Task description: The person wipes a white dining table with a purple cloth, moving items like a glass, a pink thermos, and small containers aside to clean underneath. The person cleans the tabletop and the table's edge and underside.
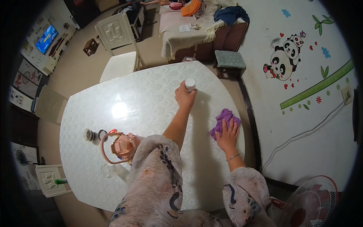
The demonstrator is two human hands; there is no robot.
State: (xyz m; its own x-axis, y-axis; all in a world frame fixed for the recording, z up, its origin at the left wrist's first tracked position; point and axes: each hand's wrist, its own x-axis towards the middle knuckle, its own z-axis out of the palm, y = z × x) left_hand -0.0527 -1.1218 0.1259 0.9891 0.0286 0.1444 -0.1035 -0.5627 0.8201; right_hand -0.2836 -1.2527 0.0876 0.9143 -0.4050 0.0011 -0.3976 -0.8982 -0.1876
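Note:
My left hand [184, 94] reaches across the table with its fingers closed round a small white container [190, 83]. The container's round white top shows; the rest is partly behind my fingers. On the table's right side lies a crumpled purple cloth [225, 115]. My right hand [227, 137], with a bracelet at its wrist, rests flat on that cloth, fingers stretched out and a little apart.
Beside my left sleeve stands a pink flask [124, 146] with a loop handle. Near it are a small dark-topped jar [89, 135] and a clear glass [107, 171] on the white patterned table [151, 87]. A fan [314, 202] stands at the lower right; a white chair [119, 64] is beyond the table.

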